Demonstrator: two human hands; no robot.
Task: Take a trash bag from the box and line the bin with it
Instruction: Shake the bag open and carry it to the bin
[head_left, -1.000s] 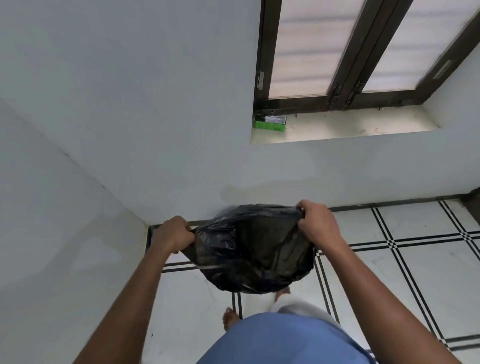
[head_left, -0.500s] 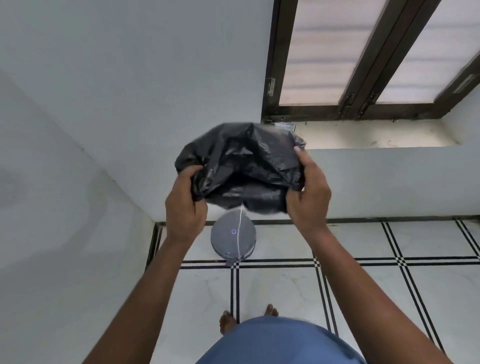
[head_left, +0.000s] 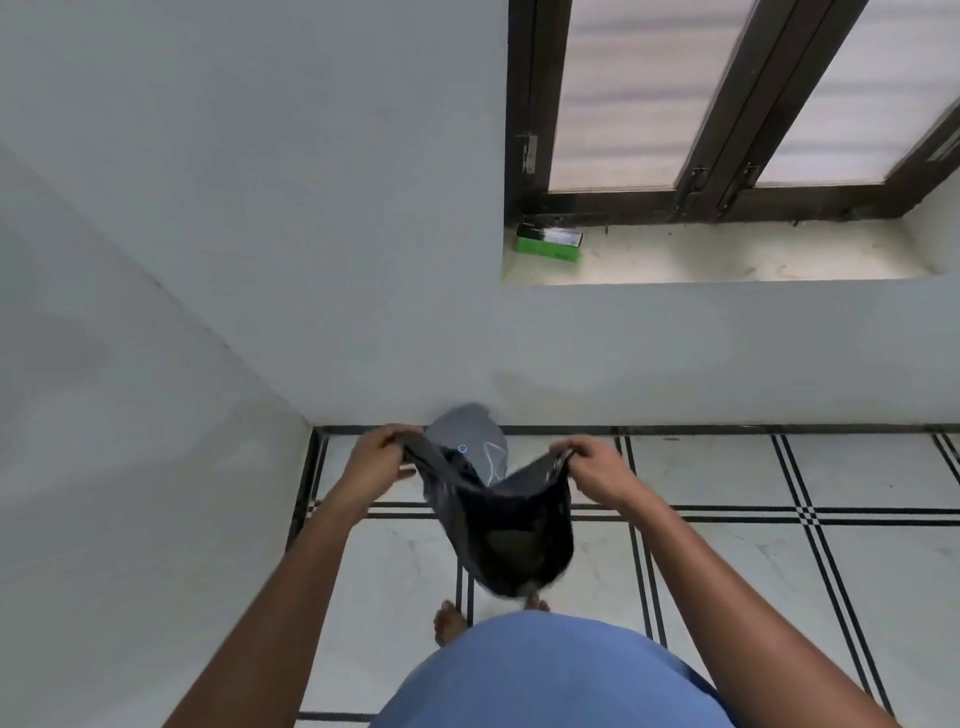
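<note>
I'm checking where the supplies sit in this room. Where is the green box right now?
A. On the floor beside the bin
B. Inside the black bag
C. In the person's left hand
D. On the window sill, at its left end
D: the green box lies on the window sill, at its left end by the window frame, while both hands grip the black trash bag over the floor.

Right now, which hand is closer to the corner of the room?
The left hand, gripping one end of the black trash bag, is nearer the corner. The right hand grips the other end, farther along the wall.
</note>
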